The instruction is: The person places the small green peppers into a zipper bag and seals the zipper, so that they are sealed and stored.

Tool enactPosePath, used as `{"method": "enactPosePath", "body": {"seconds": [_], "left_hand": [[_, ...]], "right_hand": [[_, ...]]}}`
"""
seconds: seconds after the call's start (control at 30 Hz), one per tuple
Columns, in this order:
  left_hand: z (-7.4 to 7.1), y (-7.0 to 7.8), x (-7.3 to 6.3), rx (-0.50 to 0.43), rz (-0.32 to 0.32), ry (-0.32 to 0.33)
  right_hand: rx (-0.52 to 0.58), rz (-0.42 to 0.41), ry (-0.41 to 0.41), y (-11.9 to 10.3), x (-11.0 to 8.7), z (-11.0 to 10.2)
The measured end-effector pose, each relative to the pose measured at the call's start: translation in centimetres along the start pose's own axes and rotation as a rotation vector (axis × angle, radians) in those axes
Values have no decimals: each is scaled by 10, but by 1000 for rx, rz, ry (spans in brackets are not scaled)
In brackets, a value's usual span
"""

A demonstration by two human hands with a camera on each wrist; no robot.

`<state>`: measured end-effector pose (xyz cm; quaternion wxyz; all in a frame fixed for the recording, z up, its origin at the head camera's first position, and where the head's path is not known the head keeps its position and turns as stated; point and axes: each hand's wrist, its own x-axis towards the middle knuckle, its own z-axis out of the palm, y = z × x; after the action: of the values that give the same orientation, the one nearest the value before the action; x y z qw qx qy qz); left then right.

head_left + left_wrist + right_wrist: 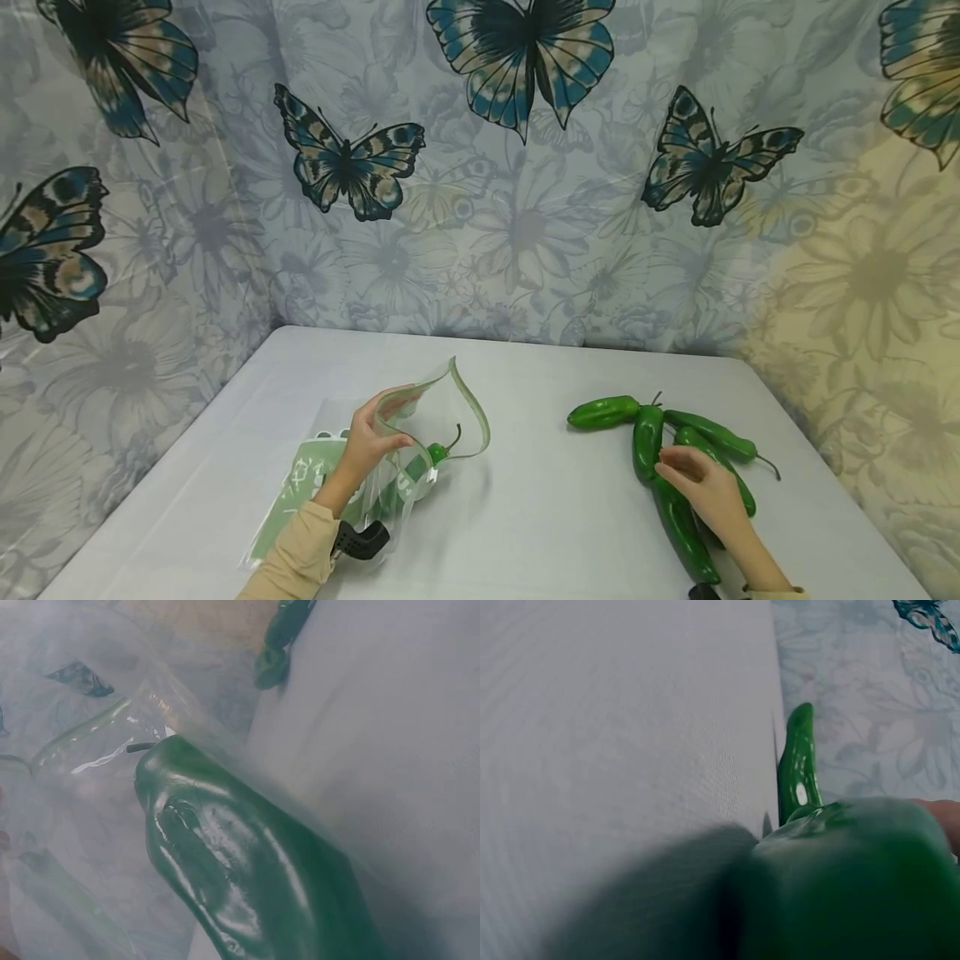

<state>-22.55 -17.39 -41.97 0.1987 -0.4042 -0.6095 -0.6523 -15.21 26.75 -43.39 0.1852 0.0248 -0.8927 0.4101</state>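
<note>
My left hand (pixel 375 437) grips the rim of a clear plastic bag (pixel 480 396) with a pale green edge, its mouth spread wide. Inside the bag lies a green pepper (pixel 437 453), stem toward the mouth; the left wrist view shows a glossy pepper (pixel 232 855) close up behind the film. My right hand (pixel 705 487) is over a group of long green peppers (pixel 678 529) at the right, fingers loosely bent and thumb apart from them. Its fingertips are beside one upright-lying pepper (pixel 647 442); contact is unclear. A large blurred pepper (pixel 855 877) fills the right wrist view's foreground.
A pale green printed packet (pixel 300 492) in clear plastic lies under the left forearm. One pepper (pixel 603 412) points left from the group, another (pixel 712 433) points right. The white table (pixel 525 517) meets a butterfly-patterned cloth (pixel 525 275) at its back edge.
</note>
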Motion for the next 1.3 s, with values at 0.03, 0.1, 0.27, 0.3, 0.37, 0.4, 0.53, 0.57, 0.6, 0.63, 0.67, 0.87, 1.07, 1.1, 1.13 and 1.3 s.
{"method": "enactPosePath", "body": {"seconds": [0.03,0.1,0.27,0.3,0.37,0.4,0.53,0.57,0.6,0.63,0.67,0.87,1.07,1.1,1.13,1.3], "left_hand": [[0,0,0,5,4,-1],[-1,0,0,6,17,-5],[0,1,2,-1,30,0],[0,2,2,0,26,3],[0,2,2,-1,28,1],[0,2,2,0,30,1],[0,2,1,6,27,5],[0,2,1,11,22,9],[0,2,1,11,20,10],[0,2,1,11,18,9],[-1,2,1,11,17,7],[-1,2,1,3,26,8],[-1,0,1,-12,27,1],[0,1,1,-11,26,-1],[0,1,1,-10,25,-2],[1,1,0,-11,18,-2]], "right_hand": [[-10,-5,-14,-1,1,-1],[-28,-3,-30,-3,1,-4],[-108,-16,-70,-3,1,-6],[-124,-28,-75,-3,1,-5],[-142,-54,-85,-1,1,-4],[-149,-67,-90,0,0,-3],[-163,-88,-101,2,0,-1],[-162,-82,-108,2,0,-1],[-160,-71,-116,2,0,-1],[-161,-57,-123,2,0,-1],[-162,-40,-131,2,0,-2],[-222,62,-189,2,1,-6],[-292,138,-251,2,2,-8],[-297,143,-257,2,2,-8],[-301,151,-265,2,2,-8],[-301,171,-277,1,2,-9]]}}
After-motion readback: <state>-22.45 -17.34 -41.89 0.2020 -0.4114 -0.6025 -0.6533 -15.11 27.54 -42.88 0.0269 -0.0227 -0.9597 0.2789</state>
